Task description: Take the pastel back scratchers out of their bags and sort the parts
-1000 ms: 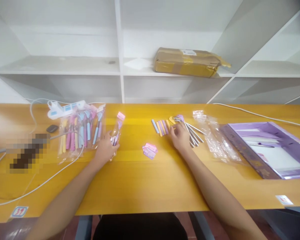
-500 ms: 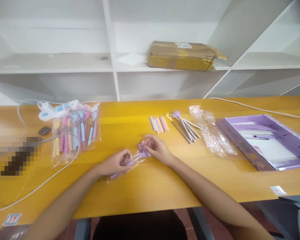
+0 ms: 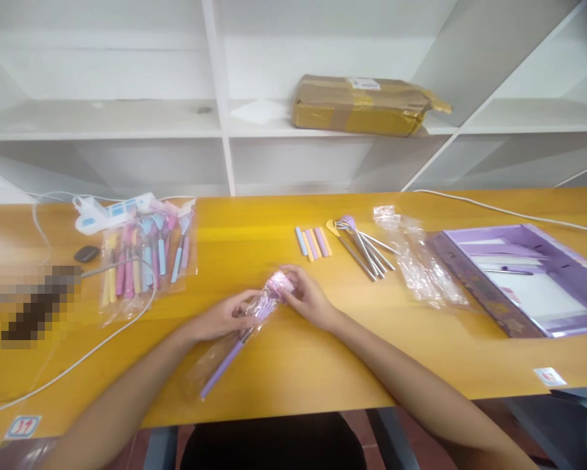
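A back scratcher point(image 3: 223, 367) with a purple handle and a claw-like head lies slantwise inside a clear plastic bag. Closed around it near the claw end is my left hand point(image 3: 229, 316). My right hand point(image 3: 310, 299) pinches the bag's upper end, where a pink and purple piece point(image 3: 278, 283) shows; I cannot make out whether it is a card or a printed flap. Beyond my hands lie several short coloured handle sleeves point(image 3: 313, 243), in blue, orange and purple. To their right is a fanned pile of metal scratcher rods point(image 3: 364, 248) with yellow and purple claw heads.
Clear empty bags point(image 3: 423, 267) lie beside a purple box lid point(image 3: 489, 287) holding papers and a pen. Bagged scratchers point(image 3: 146, 258) rest at left near a white power strip point(image 3: 111, 212) and cables. A taped carton point(image 3: 362, 108) sits on the shelf.
My left hand is nearer the claw end, and more of the purple handle shows below it. The bag's top end has turned from mostly purple to pink in my right hand.
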The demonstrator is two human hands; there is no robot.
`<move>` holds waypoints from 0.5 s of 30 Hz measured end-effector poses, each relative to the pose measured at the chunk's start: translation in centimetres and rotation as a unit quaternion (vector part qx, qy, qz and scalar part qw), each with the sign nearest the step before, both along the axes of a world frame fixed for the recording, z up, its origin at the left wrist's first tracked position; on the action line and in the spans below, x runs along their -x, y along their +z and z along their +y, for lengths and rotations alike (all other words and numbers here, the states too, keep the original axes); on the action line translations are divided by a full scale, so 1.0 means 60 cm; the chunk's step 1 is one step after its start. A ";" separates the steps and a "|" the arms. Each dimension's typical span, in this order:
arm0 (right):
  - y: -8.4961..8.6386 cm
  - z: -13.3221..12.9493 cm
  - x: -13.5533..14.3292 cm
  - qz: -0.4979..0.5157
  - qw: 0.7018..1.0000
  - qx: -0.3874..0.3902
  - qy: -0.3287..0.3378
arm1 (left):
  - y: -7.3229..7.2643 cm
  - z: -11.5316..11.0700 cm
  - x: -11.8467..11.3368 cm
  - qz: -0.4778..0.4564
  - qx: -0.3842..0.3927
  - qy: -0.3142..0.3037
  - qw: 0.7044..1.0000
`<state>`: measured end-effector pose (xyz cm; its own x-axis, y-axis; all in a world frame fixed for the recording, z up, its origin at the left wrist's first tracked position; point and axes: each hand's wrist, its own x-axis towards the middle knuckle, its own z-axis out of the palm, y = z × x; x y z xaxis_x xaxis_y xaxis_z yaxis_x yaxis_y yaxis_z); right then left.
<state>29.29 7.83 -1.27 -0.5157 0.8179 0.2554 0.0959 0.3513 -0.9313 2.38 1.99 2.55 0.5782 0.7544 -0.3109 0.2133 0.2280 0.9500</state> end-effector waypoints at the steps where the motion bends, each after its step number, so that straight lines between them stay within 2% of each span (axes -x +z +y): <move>1: 0.000 -0.005 0.005 -0.006 1.000 -0.018 -0.002 | -0.001 -0.001 -0.001 0.012 -0.004 -0.005 1.000; 5: -0.007 -0.009 0.016 -0.059 0.988 -0.132 -0.047 | 0.003 -0.002 0.000 0.047 -0.026 -0.034 0.998; 12: -0.026 0.001 0.010 -0.075 0.990 -0.102 -0.059 | 0.008 -0.004 0.005 0.063 -0.021 -0.084 0.994; 15: -0.018 0.001 0.006 -0.079 0.985 -0.146 -0.044 | 0.003 -0.004 0.005 0.056 -0.021 -0.065 0.996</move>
<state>28.93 7.87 -2.36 -0.4978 0.7649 0.4088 0.2746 0.5861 -0.7623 2.07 1.73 2.75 0.6359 0.6884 -0.3489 0.3437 0.1522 0.9267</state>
